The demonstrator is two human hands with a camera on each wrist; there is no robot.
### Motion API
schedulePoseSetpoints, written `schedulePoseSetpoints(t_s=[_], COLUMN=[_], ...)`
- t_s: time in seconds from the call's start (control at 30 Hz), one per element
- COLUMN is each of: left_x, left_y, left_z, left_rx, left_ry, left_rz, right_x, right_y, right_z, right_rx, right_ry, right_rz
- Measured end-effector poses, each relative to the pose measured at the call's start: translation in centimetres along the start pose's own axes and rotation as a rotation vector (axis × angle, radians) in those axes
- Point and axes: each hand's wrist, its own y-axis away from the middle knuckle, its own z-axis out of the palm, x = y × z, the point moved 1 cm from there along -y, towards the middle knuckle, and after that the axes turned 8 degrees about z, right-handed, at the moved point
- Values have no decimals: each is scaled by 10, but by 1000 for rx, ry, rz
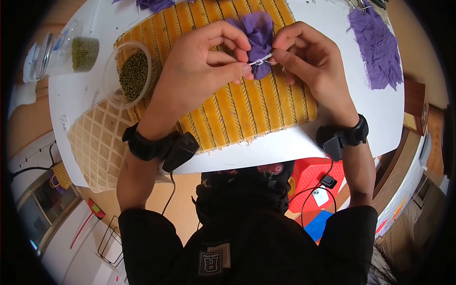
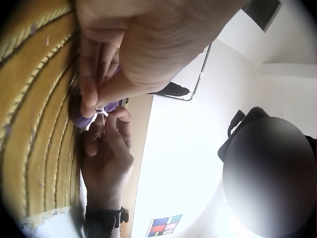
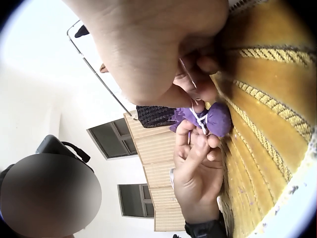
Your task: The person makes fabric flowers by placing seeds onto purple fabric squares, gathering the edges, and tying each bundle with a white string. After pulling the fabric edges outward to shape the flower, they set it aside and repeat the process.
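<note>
A small purple cloth pouch point(image 1: 259, 35) lies over the ribbed yellow mat, its rounded end point(image 3: 219, 120) bulging below a narrow neck. White string point(image 1: 260, 61) is wound round that neck and crosses over itself there. On one side of the pouch my left hand point(image 1: 197, 69) pinches the string between thumb and fingertip, close against the cloth. From the other side my right hand point(image 1: 316, 61) pinches a string end between thumb and forefinger. Both hands' fingertips are near each other at the neck in the left wrist view. The pouch's contents are hidden.
The yellow mat point(image 1: 228, 111) covers much of the white table point(image 1: 232, 159). At left stand a tub of green beans point(image 1: 134, 76) and a clear jar point(image 1: 84, 54) with more. A patterned cream mat point(image 1: 97, 142) lies below them. Purple cloth strips point(image 1: 375, 47) lie at right.
</note>
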Motion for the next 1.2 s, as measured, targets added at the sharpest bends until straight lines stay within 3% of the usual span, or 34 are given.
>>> schedulePoseSetpoints(t_s=[0.33,0.5,0.6,1.03,1.2], left_x=[3,3,0,6,16], left_y=[1,4,4,5,5], left_z=[0,-4,-2,-5,-2], left_rx=[0,-144,-184,-143,-153], left_ry=[-61,-128,-109,-139,-181], left_rz=[-15,-67,6,-65,-59], right_x=[3,2,3,5,1], right_y=[0,2,1,3,0], right_z=[-1,0,2,3,1], right_rx=[-16,-23,5,36,15], right_ry=[90,332,336,334,189], right_rz=[-45,-56,-81,-46,-31])
